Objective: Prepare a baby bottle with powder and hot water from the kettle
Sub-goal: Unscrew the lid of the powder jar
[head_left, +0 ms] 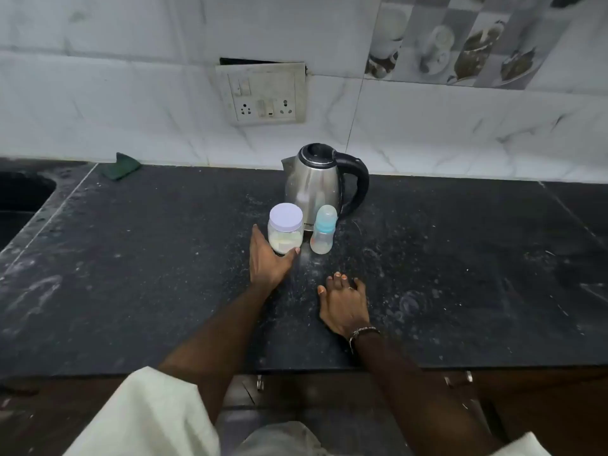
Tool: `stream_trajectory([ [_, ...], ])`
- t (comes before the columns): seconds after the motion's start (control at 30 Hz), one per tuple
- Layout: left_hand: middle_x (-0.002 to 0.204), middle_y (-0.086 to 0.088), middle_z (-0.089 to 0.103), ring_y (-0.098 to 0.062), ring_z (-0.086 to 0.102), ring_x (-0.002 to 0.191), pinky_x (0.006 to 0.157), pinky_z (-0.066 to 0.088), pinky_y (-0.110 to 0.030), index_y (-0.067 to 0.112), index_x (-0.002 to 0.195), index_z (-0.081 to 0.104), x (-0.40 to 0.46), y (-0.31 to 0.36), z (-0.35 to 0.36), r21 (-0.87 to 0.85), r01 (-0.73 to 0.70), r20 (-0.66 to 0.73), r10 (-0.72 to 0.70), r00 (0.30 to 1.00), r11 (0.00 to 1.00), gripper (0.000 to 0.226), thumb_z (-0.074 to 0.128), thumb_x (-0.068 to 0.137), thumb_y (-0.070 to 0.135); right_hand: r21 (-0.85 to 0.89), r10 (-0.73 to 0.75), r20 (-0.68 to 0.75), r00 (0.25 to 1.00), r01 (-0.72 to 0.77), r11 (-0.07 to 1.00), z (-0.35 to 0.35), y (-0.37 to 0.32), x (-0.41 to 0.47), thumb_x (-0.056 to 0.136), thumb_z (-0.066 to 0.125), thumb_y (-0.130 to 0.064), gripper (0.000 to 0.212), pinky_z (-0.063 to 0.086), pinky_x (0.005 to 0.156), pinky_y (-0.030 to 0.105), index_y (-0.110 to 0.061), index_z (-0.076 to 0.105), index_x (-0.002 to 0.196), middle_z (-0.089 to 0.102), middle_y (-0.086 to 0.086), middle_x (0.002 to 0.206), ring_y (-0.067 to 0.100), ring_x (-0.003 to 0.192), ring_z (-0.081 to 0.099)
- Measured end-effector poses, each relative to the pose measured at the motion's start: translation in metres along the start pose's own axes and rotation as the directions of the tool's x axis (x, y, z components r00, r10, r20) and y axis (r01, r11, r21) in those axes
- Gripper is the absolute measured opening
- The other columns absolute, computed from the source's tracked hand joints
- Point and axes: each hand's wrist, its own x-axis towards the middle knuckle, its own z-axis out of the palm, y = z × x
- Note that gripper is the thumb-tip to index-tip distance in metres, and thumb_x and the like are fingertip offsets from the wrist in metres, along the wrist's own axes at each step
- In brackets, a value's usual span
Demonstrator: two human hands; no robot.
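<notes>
A steel kettle (314, 181) with a black handle stands at the back of the dark counter, lid closed. In front of it are a clear powder jar (285, 230) with a white lid and, to its right, a capped baby bottle (323, 230) with a blue collar. My left hand (268, 260) cups the jar's base from the left, thumb touching its front and fingers spread; the jar stands on the counter. My right hand (343, 306) rests flat on the counter, below the bottle and apart from it, holding nothing.
The black stone counter (460, 258) is dusty. A sink (23, 195) lies at the far left, with a green scrub pad (120, 166) by the wall. A switch-and-socket panel (263, 93) sits on the tiled wall above the kettle. Cabinet handles show below the front edge.
</notes>
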Motion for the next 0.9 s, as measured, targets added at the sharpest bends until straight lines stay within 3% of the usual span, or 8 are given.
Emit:
stream_trajectory([
  [0.23,0.161,-0.016,0.027,-0.034,0.028,0.147,0.117,0.032,-0.052,0.007,0.156,0.005,0.029,0.002,0.007,-0.022,0.028,0.038,-0.027,0.999,0.999,0.14,0.095,0.055,0.042,-0.009,-0.058,-0.019,0.998,0.058,0.998,-0.001,0.005,0.006,0.097,0.019,-0.04,0.06,0.05,0.086,0.045,-0.009,0.068,0.108,0.069,0.014,0.114,0.029,0.104,0.065],
  [0.37,0.151,-0.011,0.044,-0.033,0.044,0.138,0.108,0.043,-0.055,0.013,0.149,0.021,0.046,-0.006,0.013,-0.081,0.028,0.025,-0.026,0.999,0.996,0.138,0.087,0.038,0.064,-0.031,-0.052,-0.031,0.998,0.051,0.998,0.003,0.005,0.009,0.098,0.024,-0.04,0.056,0.052,0.08,0.043,-0.009,0.07,0.102,0.071,0.014,0.107,0.029,0.096,0.067],
  [0.57,0.141,-0.007,0.055,-0.029,0.051,0.13,0.107,0.046,-0.047,0.015,0.141,0.04,0.04,0.003,0.011,-0.105,-0.073,-0.023,0.071,0.997,0.992,0.102,0.096,0.059,0.033,-0.035,-0.059,-0.033,0.998,0.058,0.998,0.006,0.006,0.012,0.099,0.024,-0.041,0.056,0.051,0.077,0.043,-0.01,0.071,0.099,0.071,0.012,0.102,0.028,0.093,0.067],
  [0.77,0.138,-0.006,0.058,-0.027,0.054,0.127,0.103,0.048,-0.042,0.015,0.14,0.046,0.029,0.0,0.004,-0.08,-0.106,-0.041,0.103,0.994,0.991,0.098,0.096,0.057,0.034,-0.01,-0.042,-0.035,0.999,0.042,0.999,0.012,0.006,0.011,0.099,0.023,-0.04,0.056,0.051,0.084,0.044,-0.009,0.068,0.106,0.069,0.015,0.113,0.031,0.101,0.065],
  [0.9,0.136,0.0,0.06,-0.018,0.056,0.123,0.094,0.045,-0.029,0.02,0.137,0.049,0.004,-0.012,-0.008,-0.11,-0.146,-0.018,0.145,0.989,0.983,0.093,0.095,0.058,0.036,-0.005,-0.028,-0.049,0.998,0.028,1.0,0.011,0.005,0.01,0.099,0.025,-0.038,0.054,0.05,0.084,0.043,-0.009,0.07,0.105,0.07,0.014,0.112,0.029,0.102,0.066],
])
